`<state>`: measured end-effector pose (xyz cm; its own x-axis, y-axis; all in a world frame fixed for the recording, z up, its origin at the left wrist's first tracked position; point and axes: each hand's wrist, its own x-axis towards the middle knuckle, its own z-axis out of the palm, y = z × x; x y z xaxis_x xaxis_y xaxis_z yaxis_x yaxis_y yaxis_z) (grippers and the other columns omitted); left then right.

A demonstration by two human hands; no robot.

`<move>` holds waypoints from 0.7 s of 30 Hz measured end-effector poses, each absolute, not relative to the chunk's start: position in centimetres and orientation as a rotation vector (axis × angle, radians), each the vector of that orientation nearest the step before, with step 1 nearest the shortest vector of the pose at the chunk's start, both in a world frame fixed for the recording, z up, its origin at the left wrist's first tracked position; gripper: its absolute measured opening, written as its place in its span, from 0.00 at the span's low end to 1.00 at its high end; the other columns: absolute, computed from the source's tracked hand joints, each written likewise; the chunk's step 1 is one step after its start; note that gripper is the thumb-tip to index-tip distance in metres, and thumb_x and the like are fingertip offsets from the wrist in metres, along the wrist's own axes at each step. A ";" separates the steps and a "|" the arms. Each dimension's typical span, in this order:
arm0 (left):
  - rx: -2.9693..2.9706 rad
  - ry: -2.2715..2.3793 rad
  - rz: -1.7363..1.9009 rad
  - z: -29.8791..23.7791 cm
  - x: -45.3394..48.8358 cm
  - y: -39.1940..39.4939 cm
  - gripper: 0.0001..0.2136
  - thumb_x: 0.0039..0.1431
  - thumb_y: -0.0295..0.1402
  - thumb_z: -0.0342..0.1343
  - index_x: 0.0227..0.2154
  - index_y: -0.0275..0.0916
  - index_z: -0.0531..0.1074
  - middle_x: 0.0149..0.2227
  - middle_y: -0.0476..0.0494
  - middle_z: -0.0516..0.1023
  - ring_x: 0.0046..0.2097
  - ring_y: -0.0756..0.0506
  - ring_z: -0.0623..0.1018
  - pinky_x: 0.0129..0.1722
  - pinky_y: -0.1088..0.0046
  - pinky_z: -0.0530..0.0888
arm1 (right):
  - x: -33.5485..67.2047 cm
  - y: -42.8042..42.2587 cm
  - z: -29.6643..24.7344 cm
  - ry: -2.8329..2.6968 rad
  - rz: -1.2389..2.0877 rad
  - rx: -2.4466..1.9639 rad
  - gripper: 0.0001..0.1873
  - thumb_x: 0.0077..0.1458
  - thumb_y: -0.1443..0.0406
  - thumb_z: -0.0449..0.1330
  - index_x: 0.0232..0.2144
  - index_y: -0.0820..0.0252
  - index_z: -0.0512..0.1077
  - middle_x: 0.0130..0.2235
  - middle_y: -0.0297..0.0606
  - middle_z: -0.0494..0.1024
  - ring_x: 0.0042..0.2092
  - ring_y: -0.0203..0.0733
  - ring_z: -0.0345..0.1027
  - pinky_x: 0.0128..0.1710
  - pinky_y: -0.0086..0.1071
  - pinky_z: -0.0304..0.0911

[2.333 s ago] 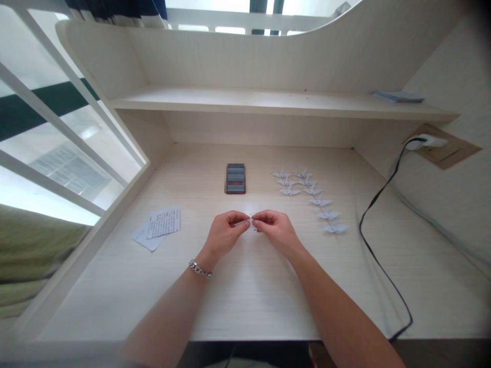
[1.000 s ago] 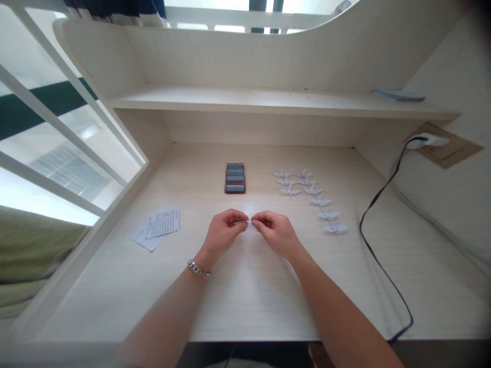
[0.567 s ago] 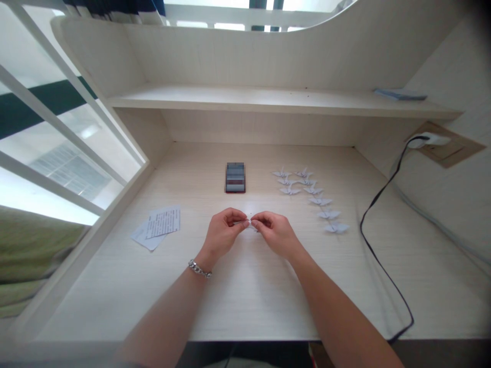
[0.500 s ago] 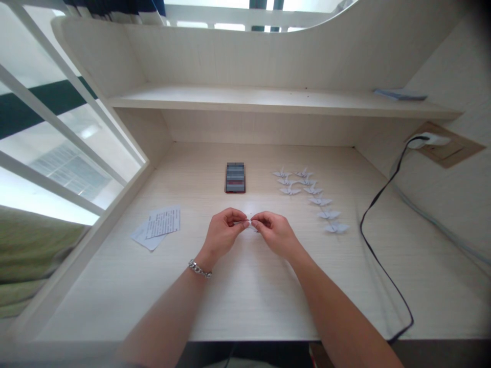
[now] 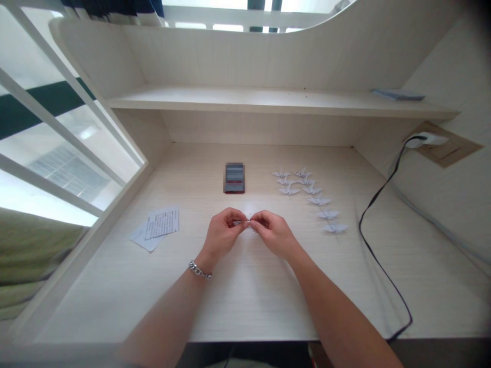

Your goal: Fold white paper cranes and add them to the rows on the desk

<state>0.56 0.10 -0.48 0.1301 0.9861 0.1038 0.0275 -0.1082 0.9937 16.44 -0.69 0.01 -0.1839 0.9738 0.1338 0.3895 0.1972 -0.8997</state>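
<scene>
My left hand (image 5: pixel 225 229) is closed in a pinch, thumb against fingers, on a small piece of folded white paper (image 5: pixel 239 222). From the other side my right hand (image 5: pixel 273 230) pinches the same paper, its fingertips almost meeting those of the left. The fingers cover most of the paper, so its exact shape is hidden. Both hands are just above the desk (image 5: pixel 245 296). To their right stand several white paper cranes (image 5: pixel 336 228) in two uneven columns.
A phone (image 5: pixel 234 178) with a blurred screen lies beyond my hands. Two paper sheets (image 5: pixel 162 223), one printed, overlap on the left. A black cable (image 5: pixel 371 240) runs from the wall socket (image 5: pixel 447 145) down the right side. A shelf (image 5: pixel 245 98) spans the back.
The view has shifted very slightly. My right fingertips seem a touch nearer to the left ones; both hands keep their pinch on the folded paper.
</scene>
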 end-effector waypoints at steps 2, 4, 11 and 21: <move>1.369 1.078 1.150 -0.5 0.5 0.1 0.07 0.46 0.31 0.61 0.29 0.35 0.70 0.30 0.45 0.75 0.32 0.49 0.75 0.33 0.73 0.72 | 16.5 -0.7 0.2 -1.746 0.908 -1.306 0.06 0.52 0.65 0.54 0.29 0.60 0.71 0.28 0.34 0.73 0.30 0.36 0.64 0.30 0.28 0.57; 1.375 1.075 1.127 -0.6 0.5 0.0 0.08 0.46 0.31 0.61 0.30 0.35 0.70 0.31 0.44 0.76 0.33 0.48 0.76 0.34 0.72 0.73 | 16.6 -0.8 0.2 -1.782 0.847 -1.322 0.06 0.52 0.67 0.53 0.28 0.60 0.70 0.27 0.33 0.73 0.29 0.35 0.63 0.30 0.28 0.56; 1.406 1.073 1.108 -0.5 0.4 0.0 0.06 0.46 0.30 0.59 0.29 0.36 0.71 0.30 0.44 0.77 0.34 0.47 0.76 0.37 0.70 0.73 | 16.4 -0.8 0.2 -1.885 0.759 -1.320 0.06 0.52 0.70 0.53 0.27 0.59 0.69 0.27 0.34 0.72 0.29 0.36 0.63 0.30 0.28 0.55; 1.527 1.137 1.078 -0.5 0.4 0.0 0.04 0.48 0.30 0.57 0.28 0.37 0.72 0.29 0.45 0.76 0.32 0.48 0.75 0.34 0.73 0.71 | 16.5 -0.8 0.0 -1.904 0.838 -1.332 0.07 0.53 0.67 0.53 0.29 0.60 0.70 0.28 0.35 0.74 0.30 0.36 0.65 0.29 0.28 0.56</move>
<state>0.37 0.01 -0.53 0.1904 0.9745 0.1188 0.1710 -0.1521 0.9735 16.53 -0.75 0.01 -0.2643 0.9521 0.1537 0.5298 0.2765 -0.8018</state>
